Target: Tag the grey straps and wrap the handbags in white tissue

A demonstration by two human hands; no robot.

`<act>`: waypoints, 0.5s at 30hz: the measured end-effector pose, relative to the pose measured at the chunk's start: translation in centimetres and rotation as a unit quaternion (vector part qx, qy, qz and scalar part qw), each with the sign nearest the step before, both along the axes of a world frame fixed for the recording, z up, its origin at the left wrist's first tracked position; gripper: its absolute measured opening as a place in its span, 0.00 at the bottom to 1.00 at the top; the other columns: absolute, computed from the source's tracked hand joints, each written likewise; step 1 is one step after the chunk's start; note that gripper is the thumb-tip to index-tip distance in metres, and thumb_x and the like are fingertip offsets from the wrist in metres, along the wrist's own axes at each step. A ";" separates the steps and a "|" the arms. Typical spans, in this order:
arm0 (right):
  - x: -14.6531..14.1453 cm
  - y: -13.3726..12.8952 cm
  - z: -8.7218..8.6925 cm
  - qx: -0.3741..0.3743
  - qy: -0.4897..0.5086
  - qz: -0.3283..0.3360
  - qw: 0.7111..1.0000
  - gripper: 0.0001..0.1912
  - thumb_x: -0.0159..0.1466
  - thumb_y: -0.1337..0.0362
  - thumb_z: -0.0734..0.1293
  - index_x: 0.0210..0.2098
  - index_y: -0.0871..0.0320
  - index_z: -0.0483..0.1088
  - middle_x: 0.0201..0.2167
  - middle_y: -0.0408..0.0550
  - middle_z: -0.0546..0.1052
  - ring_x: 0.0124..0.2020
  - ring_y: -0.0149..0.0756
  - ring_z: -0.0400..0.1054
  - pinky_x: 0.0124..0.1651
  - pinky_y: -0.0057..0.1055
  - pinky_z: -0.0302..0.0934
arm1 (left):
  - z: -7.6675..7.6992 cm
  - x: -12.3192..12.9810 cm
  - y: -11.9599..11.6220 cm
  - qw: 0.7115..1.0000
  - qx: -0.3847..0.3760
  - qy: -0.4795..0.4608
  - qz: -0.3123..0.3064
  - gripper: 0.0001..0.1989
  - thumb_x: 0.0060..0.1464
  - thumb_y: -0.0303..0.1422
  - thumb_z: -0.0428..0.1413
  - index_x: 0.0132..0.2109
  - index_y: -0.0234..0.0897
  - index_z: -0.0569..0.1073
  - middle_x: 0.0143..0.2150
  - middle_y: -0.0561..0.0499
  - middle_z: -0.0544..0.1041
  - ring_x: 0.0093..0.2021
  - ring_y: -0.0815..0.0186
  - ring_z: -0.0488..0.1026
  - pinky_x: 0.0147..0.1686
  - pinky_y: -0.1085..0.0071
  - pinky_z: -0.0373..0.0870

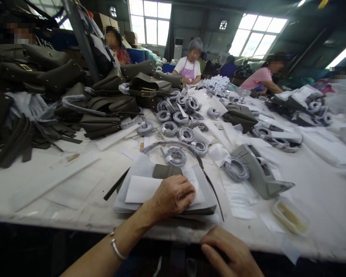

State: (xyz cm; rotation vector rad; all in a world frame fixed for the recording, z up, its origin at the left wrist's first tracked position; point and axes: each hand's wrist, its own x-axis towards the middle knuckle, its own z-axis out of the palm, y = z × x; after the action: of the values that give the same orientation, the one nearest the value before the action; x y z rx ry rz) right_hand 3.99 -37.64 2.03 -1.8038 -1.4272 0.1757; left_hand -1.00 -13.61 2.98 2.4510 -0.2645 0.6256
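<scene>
A dark bag lies flat at the table's front, mostly covered by white tissue paper [158, 165]. On top rest a white foam sheet [141, 188] and a small olive flap piece [160, 171]. My left hand [173, 195], with a bracelet on its wrist, presses on the sheet with its fingers curled; what they hold, if anything, is hidden. A dark strap [212, 184], partly wrapped, arches behind the bag and hangs down its right side. My right hand [229, 248] is at the table's front edge, thumb apart from the fingers, holding nothing visible.
Wrapped strap coils [175, 157] spread over the middle. Dark bags [109, 107] pile up at the left. A grey tape dispenser [258, 171] and a plastic tub [290, 215] stand at the right. Several people work beyond, one in a purple apron [187, 70].
</scene>
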 end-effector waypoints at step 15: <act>-2.4 5.0 -2.7 -0.296 0.508 -0.083 0.805 0.25 0.56 0.52 0.66 0.46 0.63 0.70 0.24 0.44 0.76 0.14 0.27 0.62 0.16 0.23 0.54 | 0.4 0.0 -0.2 1.000 -0.015 0.011 0.004 0.06 0.61 0.29 0.52 0.36 0.37 0.72 0.34 0.50 0.73 0.36 0.64 0.69 0.39 0.69 0.64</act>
State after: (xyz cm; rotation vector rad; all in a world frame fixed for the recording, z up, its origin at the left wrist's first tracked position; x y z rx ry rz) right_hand 1.60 -32.64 -0.67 -1.7820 -0.4274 1.3947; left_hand -1.05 -13.82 3.36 2.4306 -0.2352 0.6028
